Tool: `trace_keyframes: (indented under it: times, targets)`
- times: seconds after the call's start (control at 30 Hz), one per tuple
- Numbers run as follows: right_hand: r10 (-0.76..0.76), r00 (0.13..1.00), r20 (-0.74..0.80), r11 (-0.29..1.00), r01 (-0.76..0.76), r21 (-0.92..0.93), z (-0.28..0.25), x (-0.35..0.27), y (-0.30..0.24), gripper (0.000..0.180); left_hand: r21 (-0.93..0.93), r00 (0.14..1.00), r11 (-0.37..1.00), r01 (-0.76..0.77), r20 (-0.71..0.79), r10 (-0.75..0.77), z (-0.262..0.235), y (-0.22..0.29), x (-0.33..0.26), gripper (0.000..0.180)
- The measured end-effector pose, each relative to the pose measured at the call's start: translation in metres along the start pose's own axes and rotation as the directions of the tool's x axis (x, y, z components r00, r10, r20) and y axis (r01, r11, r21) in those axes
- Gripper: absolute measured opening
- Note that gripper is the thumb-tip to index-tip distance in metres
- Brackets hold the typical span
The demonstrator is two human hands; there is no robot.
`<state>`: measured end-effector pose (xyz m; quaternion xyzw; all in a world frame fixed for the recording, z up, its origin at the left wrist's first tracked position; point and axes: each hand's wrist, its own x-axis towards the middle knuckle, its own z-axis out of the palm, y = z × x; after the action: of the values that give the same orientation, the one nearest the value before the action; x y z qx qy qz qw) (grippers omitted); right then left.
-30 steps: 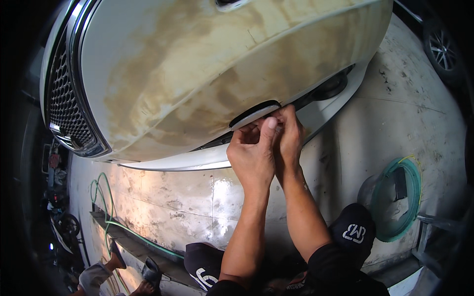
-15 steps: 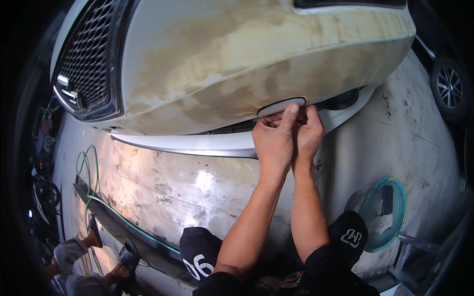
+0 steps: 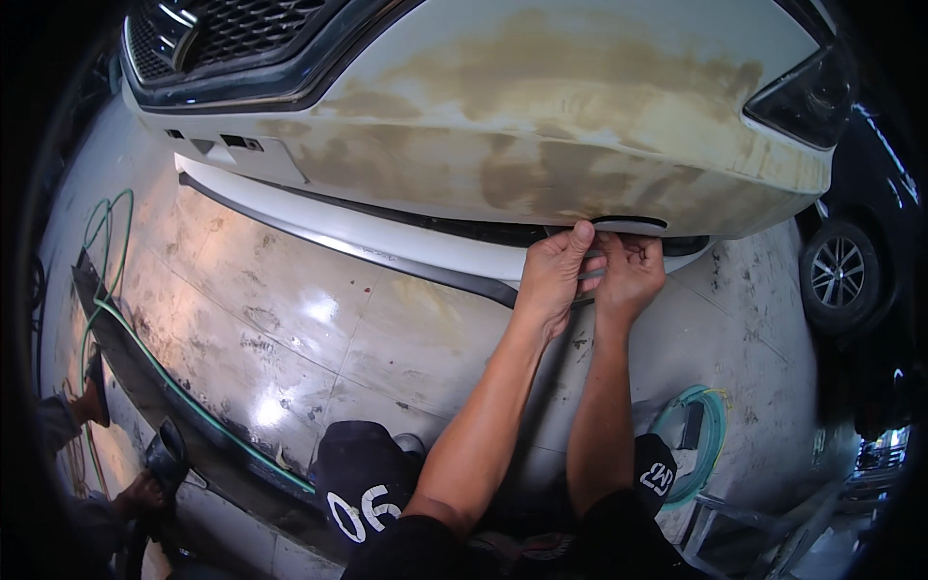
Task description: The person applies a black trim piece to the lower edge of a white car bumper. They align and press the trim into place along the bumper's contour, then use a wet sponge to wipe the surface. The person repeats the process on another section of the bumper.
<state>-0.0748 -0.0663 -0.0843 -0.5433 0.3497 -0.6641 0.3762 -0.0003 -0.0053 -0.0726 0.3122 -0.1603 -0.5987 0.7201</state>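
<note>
Both my hands meet at the bottom edge of the white car bumper, which has brownish-yellow, cloudy patches over it. Against that edge shows a pale, flat oval piece with a black upper border. I cannot tell whether it is loose or part of the bumper. My right hand has its fingers curled up to its lower side, gripping it. Beside it, my left hand is closed, its thumb raised and pressed near the oval's left end. What its bent fingers hold is hidden.
A white lower lip with a dark edge hangs below the bumper. A green hose runs over a dark strip at left, near another person's hand. A coiled hose lies at right, near a dark car's wheel.
My view has shifted, so more bumper shows at right. The oval piece now lies right of my left thumb instead of left of it, and looks narrower. Both hands stay closed.
</note>
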Motion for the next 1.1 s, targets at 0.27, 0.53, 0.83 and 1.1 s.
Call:
trace_keyframes:
  times: [0.27, 0.53, 0.83, 1.1]
  targets:
    - [0.010, 0.999, -0.040, 0.998, -0.012, -0.066, 0.007, -0.001, -0.008, 0.017, 0.073, 0.997, 0.997, -0.037, -0.065, 0.042, 0.006, -0.001, 0.004, 0.057]
    - [-0.043, 0.999, -0.031, 0.992, 0.039, -0.123, 0.005, 0.002, -0.003, 0.015, -0.017, 0.997, 0.998, -0.067, -0.048, 0.066, 0.004, -0.008, 0.009, 0.056]
    - [-0.070, 0.998, 0.010, 0.959, 0.070, -0.273, 0.000, 0.003, -0.009, 0.015, -0.267, 0.999, 0.964, -0.020, 0.040, 0.032, -0.004, -0.032, 0.016, 0.052]
    - [-0.054, 0.998, 0.009, 0.962, 0.055, -0.266, -0.001, 0.004, -0.012, 0.015, -0.219, 0.996, 0.976, 0.004, 0.087, 0.015, -0.008, -0.020, 0.020, 0.057]
